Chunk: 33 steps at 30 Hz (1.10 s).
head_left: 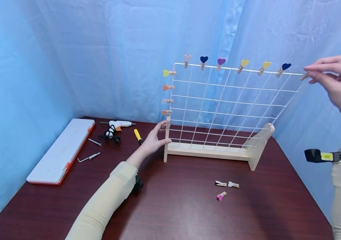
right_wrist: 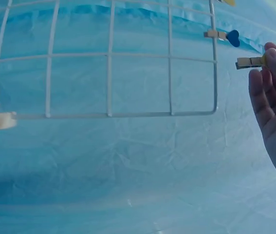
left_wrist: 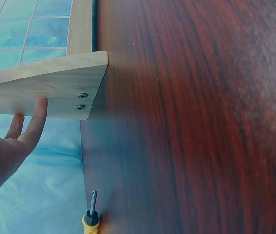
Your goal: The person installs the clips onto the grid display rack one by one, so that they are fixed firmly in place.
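My right hand (head_left: 340, 81) pinches a small wooden clothespin (right_wrist: 248, 62) between thumb and fingers, with a bit of yellow at its held end. The pin's tip points at the upper right corner of the white wire grid (head_left: 233, 68), apart from the wire in the right wrist view. A dark blue heart clothespin (right_wrist: 221, 35) is clipped close by. My left hand (head_left: 153, 140) holds the left side panel (left_wrist: 55, 90) of the wooden stand, thumb in front and fingers against its outer face. Several heart clothespins line the grid's top and left edges.
Three loose clothespins, one with a pink heart (head_left: 220, 197), lie in front of the stand. At left are a white case (head_left: 60, 150), a glue gun (head_left: 120, 123) with a black cord, a yellow screwdriver (head_left: 137, 134), a bolt (head_left: 94, 142) and a hex key (head_left: 84, 160).
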Available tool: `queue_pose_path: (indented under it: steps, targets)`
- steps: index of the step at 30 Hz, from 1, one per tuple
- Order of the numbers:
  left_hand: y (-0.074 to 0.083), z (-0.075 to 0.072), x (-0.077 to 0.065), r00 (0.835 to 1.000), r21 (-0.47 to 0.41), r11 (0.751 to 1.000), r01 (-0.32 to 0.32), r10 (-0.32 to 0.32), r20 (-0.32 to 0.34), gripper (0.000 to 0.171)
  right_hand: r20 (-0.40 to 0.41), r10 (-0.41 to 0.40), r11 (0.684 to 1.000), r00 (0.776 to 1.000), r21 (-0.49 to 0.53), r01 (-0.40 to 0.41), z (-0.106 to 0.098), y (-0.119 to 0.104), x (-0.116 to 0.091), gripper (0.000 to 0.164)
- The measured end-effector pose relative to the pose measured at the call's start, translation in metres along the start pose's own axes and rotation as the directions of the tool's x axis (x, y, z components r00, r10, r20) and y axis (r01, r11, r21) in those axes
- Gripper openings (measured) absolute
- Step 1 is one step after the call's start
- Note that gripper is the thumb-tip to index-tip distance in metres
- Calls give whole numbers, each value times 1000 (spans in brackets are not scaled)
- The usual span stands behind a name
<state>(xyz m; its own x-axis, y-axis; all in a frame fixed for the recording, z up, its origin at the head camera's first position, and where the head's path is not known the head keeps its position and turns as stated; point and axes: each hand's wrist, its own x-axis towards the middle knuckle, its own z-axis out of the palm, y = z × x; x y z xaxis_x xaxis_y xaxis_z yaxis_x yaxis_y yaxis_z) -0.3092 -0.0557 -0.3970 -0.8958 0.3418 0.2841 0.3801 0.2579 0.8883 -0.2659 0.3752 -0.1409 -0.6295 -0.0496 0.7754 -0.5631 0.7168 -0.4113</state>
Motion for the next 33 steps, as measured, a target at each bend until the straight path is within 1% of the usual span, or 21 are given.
queue_pose_path:
  steps: [2, 3, 5, 7, 10, 12, 14, 15, 16, 20, 21, 22, 26, 30, 33]
  targets:
    - [5, 0, -2, 1000, -18, 1000, 3, -3, 1, 72, -2, 57, 998, 998, 19, -57, -3, 2, 10, 22]
    - [5, 0, -2, 1000, -16, 1000, 5, -5, 1, 72, -3, 86, 996, 996, 36, -86, -5, 3, 14, 22]
    - [-2, 1, 0, 1000, 3, 1000, -4, 4, -1, 73, -3, 127, 990, 992, 61, -127, -7, 5, 21, 23]
    - [-10, 2, 3, 1000, 12, 1000, 0, 0, -9, 73, 6, 175, 981, 984, 88, -175, -8, 7, 26, 24]
    - [-21, 3, 7, 1000, 26, 1000, 1, 0, -19, 74, 18, 212, 969, 977, 124, -212, -9, 11, 31, 22]
    - [-23, 4, 8, 1000, 19, 1000, 10, -10, -22, 74, 24, 236, 962, 972, 137, -237, -9, 14, 33, 22]
    - [-24, 3, 8, 1000, 25, 1000, 3, -2, -20, 74, 30, 274, 952, 961, 136, -275, -9, 16, 33, 23]
    - [-24, 3, 8, 1000, 26, 1000, -2, 2, -17, 73, 32, 294, 947, 955, 123, -295, -9, 17, 33, 25]
    - [-20, 3, 7, 1000, 31, 1000, -5, 5, -12, 73, 34, 314, 943, 949, 109, -316, -8, 18, 32, 26]
    - [0, 0, 1, 1000, 13, 1000, 2, -2, 5, 72, 44, 382, 924, 923, 12, -383, -6, 21, 30, 31]
    - [4, -1, -1, 1000, 9, 1000, 2, -3, 8, 71, 46, 390, 921, 920, -12, -390, -5, 21, 29, 32]
    - [8, -2, -2, 1000, 6, 1000, 7, -7, 11, 71, 47, 394, 919, 918, -29, -393, -5, 22, 28, 32]
    - [11, -2, -4, 1000, 14, 1000, 20, -20, 7, 72, 49, 412, 911, 910, -38, -410, -2, 25, 25, 33]
    - [11, -1, -4, 1000, 17, 999, 28, -28, 3, 72, 46, 412, 911, 910, -34, -411, -2, 25, 22, 33]
    - [11, -1, -4, 1000, 9, 1000, 22, -22, 7, 72, 29, 397, 917, 917, -30, -397, -3, 25, 20, 34]
